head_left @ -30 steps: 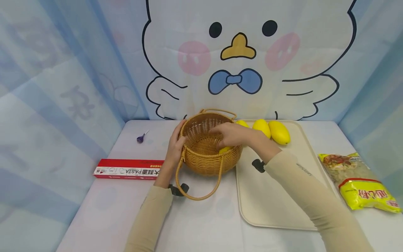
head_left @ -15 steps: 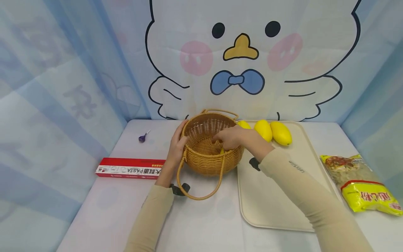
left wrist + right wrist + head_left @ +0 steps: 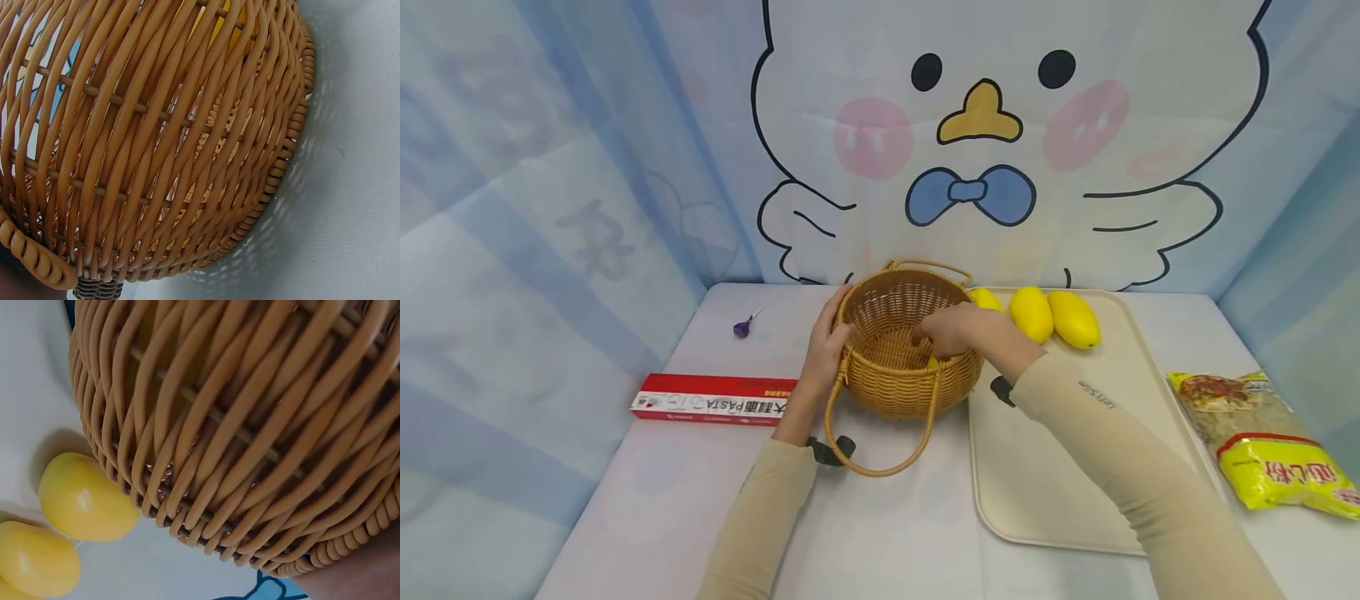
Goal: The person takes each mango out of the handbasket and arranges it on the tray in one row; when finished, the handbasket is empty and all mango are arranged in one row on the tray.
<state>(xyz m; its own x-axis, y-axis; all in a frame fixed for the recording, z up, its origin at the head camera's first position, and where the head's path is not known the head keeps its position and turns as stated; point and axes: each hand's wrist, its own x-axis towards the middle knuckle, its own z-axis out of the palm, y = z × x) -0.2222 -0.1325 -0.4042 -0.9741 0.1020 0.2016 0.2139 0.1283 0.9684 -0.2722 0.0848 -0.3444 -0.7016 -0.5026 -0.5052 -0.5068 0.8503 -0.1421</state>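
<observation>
In the head view, my left hand (image 3: 826,350) holds the left side of a round wicker basket (image 3: 898,392), thumb at the rim and fingers along the outer wall. My right hand (image 3: 951,329) reaches over the basket's right rim, its curled fingers down inside on a yellow mango (image 3: 933,362) that is mostly hidden. Yellow also shows through the weave in the left wrist view. One basket handle (image 3: 880,473) hangs toward me; the other leans at the back. Several more mangoes (image 3: 1073,319) lie at the back of a beige tray (image 3: 1075,467).
On the left lie a red and white pasta box (image 3: 715,398) and a purple lollipop (image 3: 742,328). A yellow bag of noodles (image 3: 1270,446) rests right of the tray. A printed curtain (image 3: 820,75) stands behind the table.
My right hand has sunk slightly deeper into the basket, its fingers curling in over the mango. The left hand keeps its hold on the basket. The head view has shifted slightly.
</observation>
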